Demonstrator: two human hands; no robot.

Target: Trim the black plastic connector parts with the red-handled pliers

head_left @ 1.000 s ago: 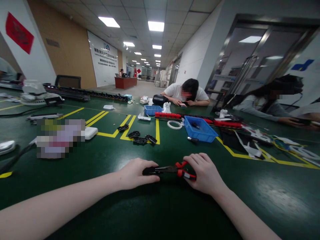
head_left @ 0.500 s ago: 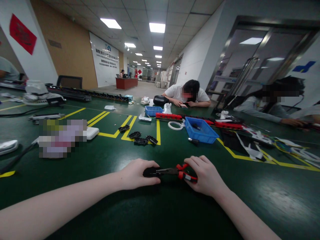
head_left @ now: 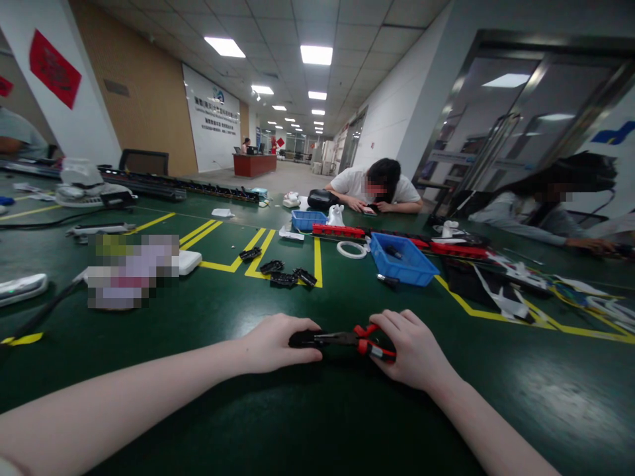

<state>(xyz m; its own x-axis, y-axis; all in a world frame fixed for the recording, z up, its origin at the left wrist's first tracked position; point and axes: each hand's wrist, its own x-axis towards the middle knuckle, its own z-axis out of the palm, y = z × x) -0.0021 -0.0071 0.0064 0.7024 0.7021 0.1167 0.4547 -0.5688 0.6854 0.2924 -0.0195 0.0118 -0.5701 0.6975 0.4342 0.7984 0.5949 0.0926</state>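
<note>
While the green worktop (head_left: 322,423) spreads across the whole foreground, marked with yellow lines, a person (head_left: 347,180) in a white top leans over its far edge, and another person (head_left: 516,215) sits at the right with forearms on it.

Nearer, the two hands face each other, apart, above the bare front of the worktop. The left hand (head_left: 278,344) is clamped on a black part (head_left: 300,339), thumb below and fingers above; the right hand (head_left: 414,347) is closed around the handles of the pliers (head_left: 351,338), which stand spread.

Beyond them lies a red rail (head_left: 338,231), running behind a blue bin (head_left: 407,269) that has dark items inside. A smaller blue tray (head_left: 308,221) sits just behind the left end of the rail.

The pliers, red and black, lie level between the hands, their nose pointing left and reaching the part; how the tips grip it is too dark to tell.

A white box (head_left: 189,262) rests farther left, and a white ring (head_left: 351,256) lies near the bin. Four black clips (head_left: 284,279) lie loosely grouped beyond the left hand. The part, the smallest, sits in the left fingers at the tips of the pliers.
</note>
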